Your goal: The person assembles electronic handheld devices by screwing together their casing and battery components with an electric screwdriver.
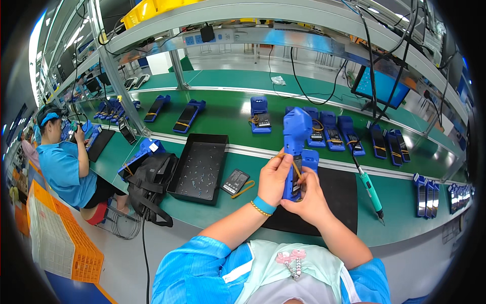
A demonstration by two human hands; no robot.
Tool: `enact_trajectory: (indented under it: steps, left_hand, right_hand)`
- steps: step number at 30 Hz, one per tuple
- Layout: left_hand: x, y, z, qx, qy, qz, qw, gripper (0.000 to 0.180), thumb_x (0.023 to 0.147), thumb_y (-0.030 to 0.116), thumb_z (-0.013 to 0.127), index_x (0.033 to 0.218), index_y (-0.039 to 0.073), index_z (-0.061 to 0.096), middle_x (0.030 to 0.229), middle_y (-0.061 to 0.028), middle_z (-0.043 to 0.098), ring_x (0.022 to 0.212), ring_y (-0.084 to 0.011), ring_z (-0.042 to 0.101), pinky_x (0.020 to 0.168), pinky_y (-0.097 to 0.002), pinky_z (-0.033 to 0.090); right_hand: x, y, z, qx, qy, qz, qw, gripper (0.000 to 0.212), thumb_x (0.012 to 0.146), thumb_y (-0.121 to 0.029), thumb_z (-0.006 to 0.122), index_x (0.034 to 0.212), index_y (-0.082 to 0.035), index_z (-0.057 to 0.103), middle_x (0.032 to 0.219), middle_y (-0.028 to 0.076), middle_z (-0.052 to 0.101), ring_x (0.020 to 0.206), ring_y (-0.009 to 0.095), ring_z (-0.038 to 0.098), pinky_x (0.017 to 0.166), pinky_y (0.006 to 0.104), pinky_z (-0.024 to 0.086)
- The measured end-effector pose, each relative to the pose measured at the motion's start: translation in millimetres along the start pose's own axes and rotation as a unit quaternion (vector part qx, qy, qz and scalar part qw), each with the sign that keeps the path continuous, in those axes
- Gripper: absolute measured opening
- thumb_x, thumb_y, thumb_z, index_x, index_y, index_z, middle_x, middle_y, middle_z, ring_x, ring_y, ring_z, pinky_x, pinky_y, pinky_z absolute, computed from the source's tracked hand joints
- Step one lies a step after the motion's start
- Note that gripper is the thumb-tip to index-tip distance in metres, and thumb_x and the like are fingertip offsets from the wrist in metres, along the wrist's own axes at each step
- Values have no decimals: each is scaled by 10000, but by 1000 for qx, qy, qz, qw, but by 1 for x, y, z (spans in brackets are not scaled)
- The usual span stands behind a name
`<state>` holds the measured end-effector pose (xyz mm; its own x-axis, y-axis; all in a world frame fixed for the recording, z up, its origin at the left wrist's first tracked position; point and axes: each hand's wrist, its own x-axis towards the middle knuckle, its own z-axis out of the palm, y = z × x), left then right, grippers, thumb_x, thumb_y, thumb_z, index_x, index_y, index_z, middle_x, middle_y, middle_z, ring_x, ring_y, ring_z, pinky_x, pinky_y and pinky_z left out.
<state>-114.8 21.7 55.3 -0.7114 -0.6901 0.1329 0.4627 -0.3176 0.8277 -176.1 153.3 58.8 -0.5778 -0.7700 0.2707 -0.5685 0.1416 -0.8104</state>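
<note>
A blue handheld terminal point(296, 127) is upright between my two hands, above the black mat point(336, 200). My left hand point(274, 178) closes around its left side, thumb on the front. My right hand point(310, 198) grips its lower right side, fingers bent near a tan rubber band point(296, 166) on the casing. Part of the lower casing is hidden by my fingers. Just behind it, another blue terminal point(310, 158) shows in part. To the left lies a black battery point(235, 181) with a rubber band beside it.
A black tray point(221, 175) of small screws stands left, beside a black backpack point(147, 177). A teal electric screwdriver point(372, 195) hangs at the right. Several banded blue terminals point(331, 133) line the green conveyor point(223, 115). A co-worker point(63, 157) sits far left.
</note>
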Motion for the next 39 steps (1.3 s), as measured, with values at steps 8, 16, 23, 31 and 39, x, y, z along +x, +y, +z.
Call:
enact_trajectory:
  steps: [8,16,23,31,39]
  left_hand:
    - [9,22,-50,452,-104,149,873,635,1045,424,503,1502,3,369,1555,-237,360,1470,-297,333,1120,-428,401]
    - [-30,72,-83,102,-4,14,995,491,1036,234,507,1473,28,419,1560,-115,381,1436,-310,394,1032,-461,484]
    - [-58,69,-111,159,-132,15,978,400,959,30,575,1348,-42,511,1420,-167,504,1305,-305,550,1039,-413,495]
    - [-61,86,-102,187,-128,-14,974,342,938,-8,595,1272,-76,562,1252,-177,625,1187,-285,636,1027,-380,503]
    - [-54,75,-49,374,-268,-54,886,414,914,52,676,1305,-32,568,1247,-156,643,1161,-237,648,939,-346,552]
  right_hand:
    - [73,-30,6,46,7,34,998,658,647,-277,848,1100,17,472,945,168,603,843,238,613,738,365,523]
    - [219,-52,108,-56,-46,-14,997,683,669,-330,779,1079,165,550,996,348,658,931,427,699,823,425,570]
    - [291,-39,212,-200,-46,71,976,807,665,-394,847,1219,89,513,1172,266,603,1117,384,619,934,434,541]
    - [272,-43,169,-151,-110,-71,980,616,826,-483,759,1153,18,613,1003,249,702,982,409,682,875,459,555]
    - [65,-9,-105,-169,19,12,985,409,871,-309,749,1145,-15,679,1056,189,729,927,290,732,801,399,570]
